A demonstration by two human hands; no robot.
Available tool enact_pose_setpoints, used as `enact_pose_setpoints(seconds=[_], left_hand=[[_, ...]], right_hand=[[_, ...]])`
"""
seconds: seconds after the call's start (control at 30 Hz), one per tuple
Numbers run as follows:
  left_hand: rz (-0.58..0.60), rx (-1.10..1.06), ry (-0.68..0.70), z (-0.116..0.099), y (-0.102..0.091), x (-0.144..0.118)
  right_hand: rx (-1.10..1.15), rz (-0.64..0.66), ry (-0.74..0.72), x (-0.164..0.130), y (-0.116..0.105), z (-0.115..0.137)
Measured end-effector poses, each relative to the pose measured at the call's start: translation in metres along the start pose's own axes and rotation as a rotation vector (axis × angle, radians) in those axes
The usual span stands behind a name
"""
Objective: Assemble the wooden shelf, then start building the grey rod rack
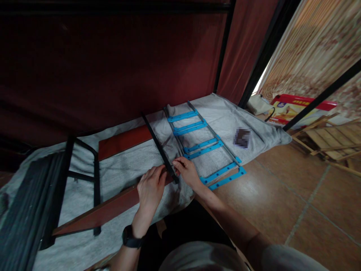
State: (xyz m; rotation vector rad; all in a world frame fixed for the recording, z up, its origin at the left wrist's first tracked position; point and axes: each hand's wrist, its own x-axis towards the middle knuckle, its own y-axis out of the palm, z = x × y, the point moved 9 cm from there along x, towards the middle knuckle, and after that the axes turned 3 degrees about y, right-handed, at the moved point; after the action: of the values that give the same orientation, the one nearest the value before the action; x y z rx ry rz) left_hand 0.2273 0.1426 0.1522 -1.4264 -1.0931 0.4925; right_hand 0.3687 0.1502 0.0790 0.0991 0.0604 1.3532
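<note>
My left hand (pixel 150 188) lies palm down on the near end of a long reddish-brown wooden board (pixel 104 211), its fingers touching a black metal bar (pixel 158 145) that crosses the board. My right hand (pixel 186 170) pinches the near end of that same bar with its fingertips. A second reddish board (pixel 124 141) lies farther back under the bar. Just right of my right hand lie grey metal rails joined by blue perforated plates (pixel 203 146). Everything rests on a grey cloth (pixel 126 165). A black watch is on my left wrist.
A black metal frame (pixel 84 165) and dark slatted panels (pixel 25 203) lie at the left. A dark red curtain hangs behind. Tiled floor (pixel 296 195) spreads to the right, with wooden slat pieces (pixel 327 141), a red box (pixel 293 107) and a small blurred object (pixel 242 137).
</note>
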Motion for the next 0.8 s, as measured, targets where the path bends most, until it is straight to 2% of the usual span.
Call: enact_pose_setpoints(seconds=[0.17, 0.4, 0.53, 0.67, 0.8], left_hand=[[-0.01, -0.006, 0.005, -0.002, -0.002, 0.0], [-0.022, -0.004, 0.015, -0.003, -0.003, 0.0], [-0.017, 0.009, 0.006, -0.004, -0.003, 0.0], [-0.012, 0.004, 0.001, -0.005, -0.003, 0.0], [-0.018, -0.008, 0.0, -0.004, -0.003, -0.001]], right_hand=[[-0.076, -0.006, 0.032, -0.001, 0.001, -0.002], [-0.389, -0.065, -0.08, 0.001, -0.002, 0.016], [-0.484, -0.057, -0.103, 0.003, 0.0, 0.019], [-0.506, -0.05, -0.135, -0.001, 0.001, 0.024], [-0.353, -0.012, -0.143, -0.011, 0.001, 0.026]])
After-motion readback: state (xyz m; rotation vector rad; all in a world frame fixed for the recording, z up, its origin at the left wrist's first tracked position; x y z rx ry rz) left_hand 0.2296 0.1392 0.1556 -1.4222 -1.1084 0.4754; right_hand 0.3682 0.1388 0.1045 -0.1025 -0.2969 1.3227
